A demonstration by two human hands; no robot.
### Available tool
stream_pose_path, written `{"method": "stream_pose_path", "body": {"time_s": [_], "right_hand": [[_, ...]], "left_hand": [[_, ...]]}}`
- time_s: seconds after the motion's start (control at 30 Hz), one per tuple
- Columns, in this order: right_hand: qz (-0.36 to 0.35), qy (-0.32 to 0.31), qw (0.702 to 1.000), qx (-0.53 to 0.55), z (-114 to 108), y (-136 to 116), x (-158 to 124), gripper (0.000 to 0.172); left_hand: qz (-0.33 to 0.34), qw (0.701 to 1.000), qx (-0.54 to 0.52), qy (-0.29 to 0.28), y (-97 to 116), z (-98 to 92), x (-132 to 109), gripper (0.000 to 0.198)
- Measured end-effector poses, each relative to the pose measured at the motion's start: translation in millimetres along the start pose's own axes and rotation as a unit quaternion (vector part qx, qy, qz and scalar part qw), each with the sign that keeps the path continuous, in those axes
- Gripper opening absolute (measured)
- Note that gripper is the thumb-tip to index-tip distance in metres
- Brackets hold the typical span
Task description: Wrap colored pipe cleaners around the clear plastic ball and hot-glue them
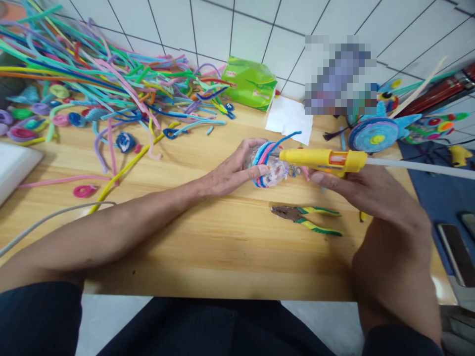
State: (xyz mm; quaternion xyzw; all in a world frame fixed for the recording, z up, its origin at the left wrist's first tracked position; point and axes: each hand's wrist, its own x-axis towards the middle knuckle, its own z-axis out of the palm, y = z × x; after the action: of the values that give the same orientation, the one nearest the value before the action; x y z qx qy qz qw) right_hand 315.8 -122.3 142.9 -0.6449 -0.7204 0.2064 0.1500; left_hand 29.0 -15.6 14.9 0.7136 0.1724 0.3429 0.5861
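My left hand (237,170) is wrapped round a clear plastic bottle (276,173), its thumb on the near side. Blue, pink and light-blue fuzzy stems (264,157) circle the bottle, and one blue end sticks out to the upper right. In my right hand (345,185) is a yellow glue gun (319,158) with a long white glue stick out of its back. The gun's nozzle points left and meets the bottle beside the stems; whether it touches them I cannot tell. Pliers (304,217) with green and yellow handles lie just below the bottle.
A large heap of coloured fuzzy stems (122,84) fills the back left. Behind the bottle are a green packet (248,83) and white paper (291,118). Finished-looking fuzzy crafts (374,134) stand at the back right. A phone (456,252) lies at the right; a grey cable crosses the left.
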Motion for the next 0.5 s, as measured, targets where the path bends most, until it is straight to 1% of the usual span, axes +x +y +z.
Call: {"method": "stream_pose_path", "body": {"time_s": [0.1,0.23,0.33,0.5], "right_hand": [[0.029,-0.035,0.999,0.003,-1.6,-2.0,-1.0,0.06],[0.029,-0.035,0.999,0.006,-2.7,-4.3,-1.1,0.059],[0.026,-0.025,0.999,0.01,-2.8,-4.5,-0.9,0.061],[0.025,-0.041,0.999,-0.008,-2.7,-2.4,-1.8,0.067]], "left_hand": [[0.005,1.0,0.004,0.001,-0.6,-0.3,-0.3,0.073],[0.003,1.0,0.005,-0.002,-1.5,-0.7,-0.3,0.076],[-0.003,1.0,0.007,-0.002,-0.9,-0.6,0.0,0.079],[-0.004,1.0,0.014,-0.004,-1.6,-0.6,0.6,0.078]]}}
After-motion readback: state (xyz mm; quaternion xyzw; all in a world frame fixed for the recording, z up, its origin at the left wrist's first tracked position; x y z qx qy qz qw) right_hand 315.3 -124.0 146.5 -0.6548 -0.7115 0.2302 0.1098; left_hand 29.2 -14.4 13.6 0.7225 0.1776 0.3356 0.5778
